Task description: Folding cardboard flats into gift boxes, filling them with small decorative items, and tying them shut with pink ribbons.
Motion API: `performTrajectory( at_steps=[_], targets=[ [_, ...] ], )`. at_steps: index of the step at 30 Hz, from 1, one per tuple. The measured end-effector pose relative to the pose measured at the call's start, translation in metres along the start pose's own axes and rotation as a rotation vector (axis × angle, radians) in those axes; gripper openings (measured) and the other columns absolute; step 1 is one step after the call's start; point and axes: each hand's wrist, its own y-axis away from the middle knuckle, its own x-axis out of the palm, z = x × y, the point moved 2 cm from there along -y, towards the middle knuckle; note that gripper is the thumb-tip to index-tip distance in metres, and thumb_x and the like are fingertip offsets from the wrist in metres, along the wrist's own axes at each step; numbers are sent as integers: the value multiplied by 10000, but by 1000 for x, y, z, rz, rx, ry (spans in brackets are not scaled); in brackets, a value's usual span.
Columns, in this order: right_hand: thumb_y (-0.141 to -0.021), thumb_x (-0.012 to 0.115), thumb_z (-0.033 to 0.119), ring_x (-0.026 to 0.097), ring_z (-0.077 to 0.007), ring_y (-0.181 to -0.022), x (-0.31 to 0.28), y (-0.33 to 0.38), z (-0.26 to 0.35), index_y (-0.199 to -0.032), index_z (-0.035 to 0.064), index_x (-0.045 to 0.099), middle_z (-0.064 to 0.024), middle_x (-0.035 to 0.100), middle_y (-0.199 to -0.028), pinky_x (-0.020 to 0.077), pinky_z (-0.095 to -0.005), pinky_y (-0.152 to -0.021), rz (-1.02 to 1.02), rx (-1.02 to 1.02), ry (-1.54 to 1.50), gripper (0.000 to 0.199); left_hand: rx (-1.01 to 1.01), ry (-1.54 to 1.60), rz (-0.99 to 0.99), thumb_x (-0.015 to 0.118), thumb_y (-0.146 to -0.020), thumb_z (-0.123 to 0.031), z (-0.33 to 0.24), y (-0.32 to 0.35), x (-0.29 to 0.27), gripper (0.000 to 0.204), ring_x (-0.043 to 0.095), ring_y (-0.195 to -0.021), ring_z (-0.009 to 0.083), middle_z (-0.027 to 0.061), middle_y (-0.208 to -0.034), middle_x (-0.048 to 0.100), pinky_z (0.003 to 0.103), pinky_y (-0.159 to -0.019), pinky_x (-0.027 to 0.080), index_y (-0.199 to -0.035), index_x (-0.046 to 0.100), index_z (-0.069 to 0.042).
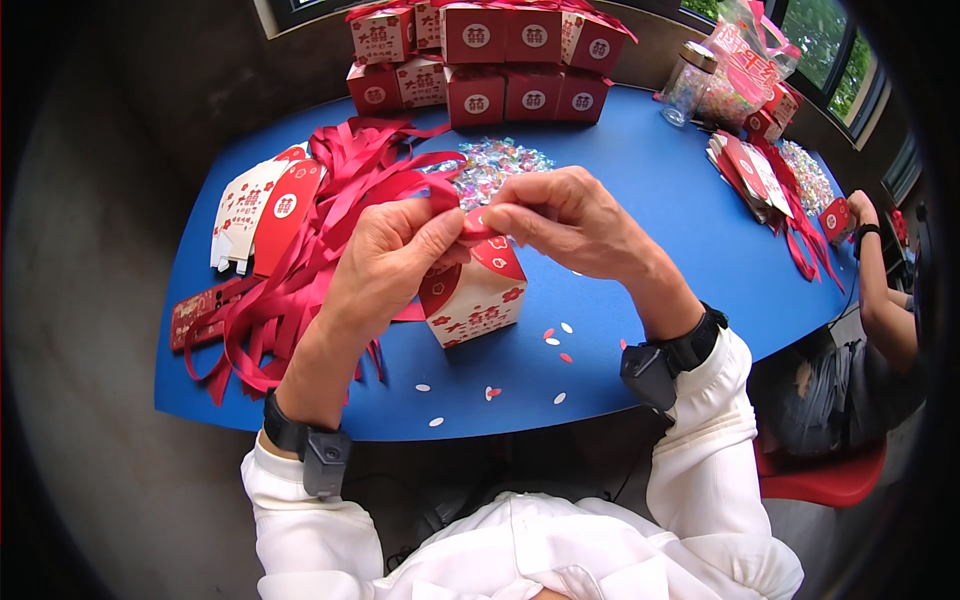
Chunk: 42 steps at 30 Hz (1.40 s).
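A small cream-and-red gift box [476, 312] stands upright on the table in front of me, its red top flaps drawn together. Just above its top, a red ribbon [474, 229] is pinched between the fingers of my left hand [398, 245] and my right hand [572, 222]. The fingers partly hide the ribbon's loops, so I cannot see whether it is knotted. Left of the box lies a loose heap of long red ribbons [335, 210]. Right behind my hands is a pile of shiny wrapped candies [505, 158].
Flattened cartons [245, 208] and a red patterned case [190, 318] lie at left. Finished boxes [500, 38] are stacked at the back. At far right are a lidded jar [690, 82], a plastic bag [745, 65], and another person's hand [862, 208]. Paper ovals [551, 341] dot the blue table [660, 270].
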Motion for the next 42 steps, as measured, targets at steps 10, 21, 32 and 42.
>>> performTrajectory(
  at_steps=[10, 21, 32, 42],
  targets=[
    [-869, 700, 136, 567, -132, -644, 8, 0, -8, -940, -2, 631, -51, 589, -699, 466, -298, -588, 49, -90, -13, 170, 68, 11, 94, 697, -882, 11, 14, -5, 0, 179, 657, -915, 91, 45, -993, 701, 262, -834, 539, -1058, 666, 5],
    [-841, 690, 143, 673, -183, -729, 12, 0, -10, -973, -18, 681, -133, 698, -807, 536, -329, -686, -14, -121, 123, 209, 308, -318, -66, 573, -815, 105, 15, -5, 7, 204, 644, -801, 61, 17, -856, 658, 237, -705, 526, -989, 626, 14],
    [-891, 667, 142, 649, -110, -773, 15, -1, -23, -1057, -41, 693, -89, 711, -831, 530, -290, -712, 65, 98, -250, 248, 627, -529, -277, 678, -799, 103, 19, -9, 9, 155, 662, -713, 135, 58, -856, 630, 255, -610, 518, -921, 660, 9],
    [-868, 656, 142, 607, -88, -798, 8, 6, -14, -933, -40, 693, -52, 678, -863, 492, -249, -697, 52, 239, -463, 197, 554, -513, -144, 656, -795, 131, 14, -8, 4, 190, 651, -749, 117, 71, -885, 649, 252, -641, 516, -948, 704, 30]
  ],
)
